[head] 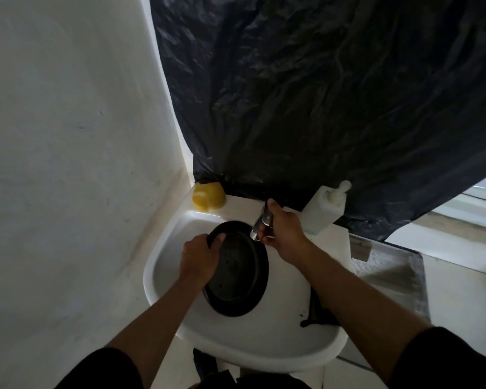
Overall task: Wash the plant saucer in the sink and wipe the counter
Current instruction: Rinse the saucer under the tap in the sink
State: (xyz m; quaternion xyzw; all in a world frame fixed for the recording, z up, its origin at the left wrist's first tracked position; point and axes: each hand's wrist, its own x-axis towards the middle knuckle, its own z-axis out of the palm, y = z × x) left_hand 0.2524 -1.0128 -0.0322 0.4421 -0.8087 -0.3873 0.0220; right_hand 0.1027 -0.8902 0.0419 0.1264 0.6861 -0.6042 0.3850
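A round black plant saucer (237,272) stands tilted inside the white sink (166,248), its inner face with small holes turned toward me. My left hand (198,261) grips the saucer's upper left rim, thumb over the edge. My right hand (282,233) is curled round the chrome tap (260,224) at the sink's back edge, just above the saucer's top right rim. No water stream is visible.
A yellow sponge (208,197) sits at the sink's back left corner. A white pump soap bottle (324,210) stands at the back right. A dark cloth (317,311) lies on the sink's right rim. Black plastic sheeting (320,94) hangs behind; a white wall (68,136) is close on the left.
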